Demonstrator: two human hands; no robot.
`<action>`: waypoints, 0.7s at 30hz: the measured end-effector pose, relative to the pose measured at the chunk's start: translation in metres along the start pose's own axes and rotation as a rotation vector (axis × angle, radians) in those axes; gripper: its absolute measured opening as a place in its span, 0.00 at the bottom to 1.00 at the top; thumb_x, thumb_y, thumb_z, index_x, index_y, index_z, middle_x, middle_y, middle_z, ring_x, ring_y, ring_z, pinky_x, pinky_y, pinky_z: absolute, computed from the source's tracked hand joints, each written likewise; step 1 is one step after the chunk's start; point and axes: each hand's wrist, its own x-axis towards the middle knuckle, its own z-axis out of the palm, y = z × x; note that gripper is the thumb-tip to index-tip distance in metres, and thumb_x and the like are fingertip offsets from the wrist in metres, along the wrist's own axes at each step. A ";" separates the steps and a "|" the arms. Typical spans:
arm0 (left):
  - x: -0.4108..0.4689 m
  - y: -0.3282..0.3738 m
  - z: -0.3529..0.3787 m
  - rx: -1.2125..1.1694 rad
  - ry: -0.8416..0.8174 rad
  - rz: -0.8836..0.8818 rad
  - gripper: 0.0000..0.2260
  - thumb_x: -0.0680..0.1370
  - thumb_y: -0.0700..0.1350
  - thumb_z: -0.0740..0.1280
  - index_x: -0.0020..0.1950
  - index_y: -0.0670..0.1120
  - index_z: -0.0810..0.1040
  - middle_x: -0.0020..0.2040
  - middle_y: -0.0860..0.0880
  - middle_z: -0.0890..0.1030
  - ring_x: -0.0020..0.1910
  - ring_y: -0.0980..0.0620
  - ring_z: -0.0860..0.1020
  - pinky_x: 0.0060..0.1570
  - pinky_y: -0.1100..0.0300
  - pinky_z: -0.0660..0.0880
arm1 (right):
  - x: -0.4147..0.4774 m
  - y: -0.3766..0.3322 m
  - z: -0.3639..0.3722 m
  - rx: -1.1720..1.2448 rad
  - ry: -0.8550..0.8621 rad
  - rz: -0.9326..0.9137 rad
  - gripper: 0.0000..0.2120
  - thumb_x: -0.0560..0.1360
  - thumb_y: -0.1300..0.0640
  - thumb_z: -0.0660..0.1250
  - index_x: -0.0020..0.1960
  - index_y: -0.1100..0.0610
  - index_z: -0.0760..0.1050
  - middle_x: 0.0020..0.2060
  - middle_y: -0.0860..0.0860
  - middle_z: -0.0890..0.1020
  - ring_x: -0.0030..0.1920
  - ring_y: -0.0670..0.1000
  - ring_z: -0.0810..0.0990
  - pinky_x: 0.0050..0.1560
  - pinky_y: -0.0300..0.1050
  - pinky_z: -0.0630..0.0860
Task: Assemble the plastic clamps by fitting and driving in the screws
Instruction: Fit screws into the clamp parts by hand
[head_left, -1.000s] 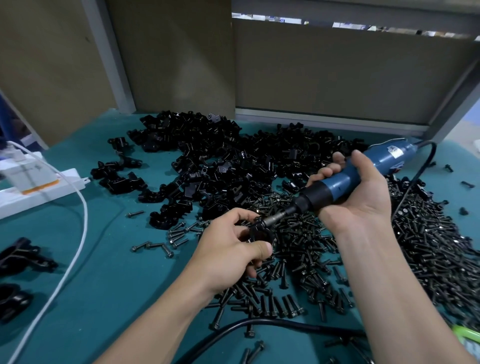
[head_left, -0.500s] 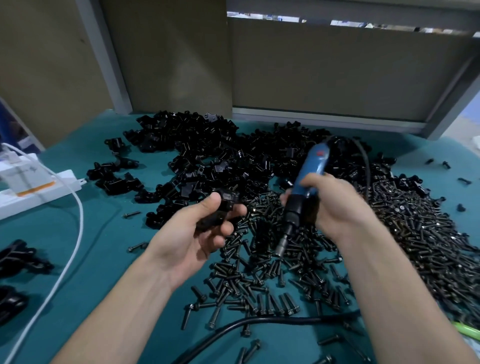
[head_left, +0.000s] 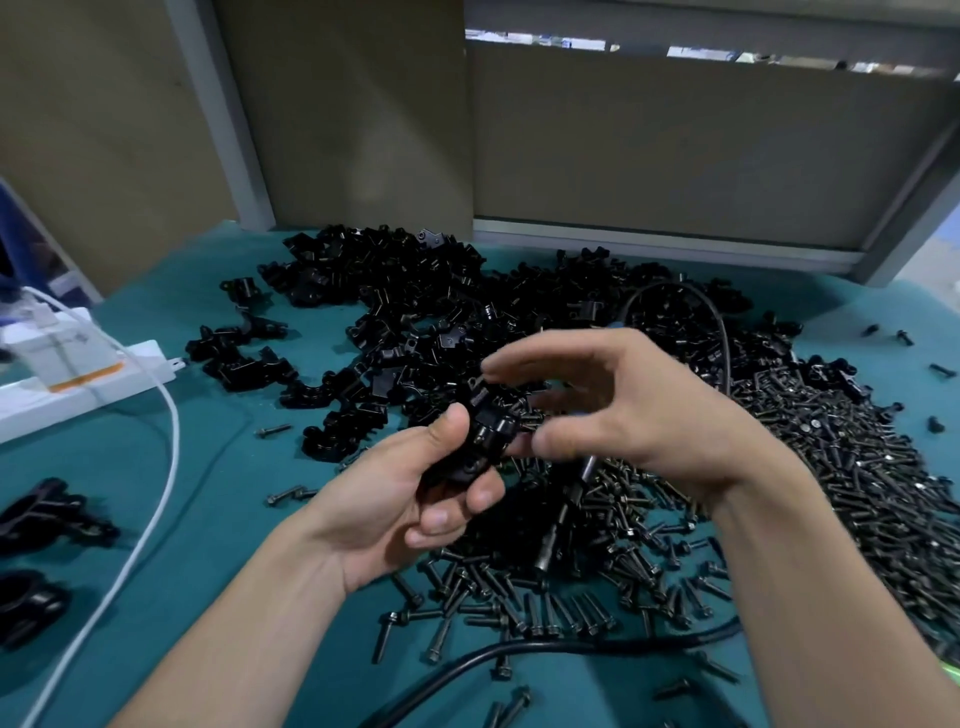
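left hand (head_left: 395, 499) grips clamp (head_left: 478, 436) | right hand (head_left: 639, 410) blurred beside it, cannot tell its grasp | screws (head_left: 831, 467) heaped on counter (head_left: 208, 519)

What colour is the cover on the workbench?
Teal, a blue-green. The table cover shows plainly in the head view, the only one.

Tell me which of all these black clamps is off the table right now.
The clamp held in the left hand; all the others lie on the table, mostly in the pile.
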 end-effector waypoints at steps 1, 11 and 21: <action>-0.001 0.000 -0.001 0.008 -0.007 -0.003 0.26 0.72 0.63 0.77 0.60 0.46 0.85 0.35 0.46 0.78 0.22 0.60 0.70 0.19 0.70 0.65 | 0.000 0.000 0.002 0.004 -0.086 -0.026 0.25 0.70 0.68 0.77 0.63 0.48 0.83 0.60 0.43 0.85 0.64 0.44 0.82 0.61 0.37 0.78; 0.015 -0.009 0.006 0.215 0.406 0.298 0.23 0.67 0.56 0.75 0.58 0.47 0.86 0.50 0.47 0.87 0.47 0.53 0.84 0.44 0.63 0.80 | 0.012 0.018 0.026 -0.020 0.216 0.073 0.15 0.70 0.66 0.80 0.54 0.55 0.87 0.47 0.47 0.89 0.50 0.47 0.88 0.55 0.46 0.83; 0.017 -0.006 -0.005 0.286 0.515 0.472 0.21 0.62 0.52 0.80 0.52 0.46 0.89 0.48 0.44 0.88 0.44 0.52 0.85 0.45 0.66 0.79 | 0.020 0.027 0.048 0.203 0.387 0.175 0.12 0.69 0.61 0.82 0.51 0.52 0.88 0.45 0.51 0.89 0.49 0.53 0.89 0.57 0.54 0.83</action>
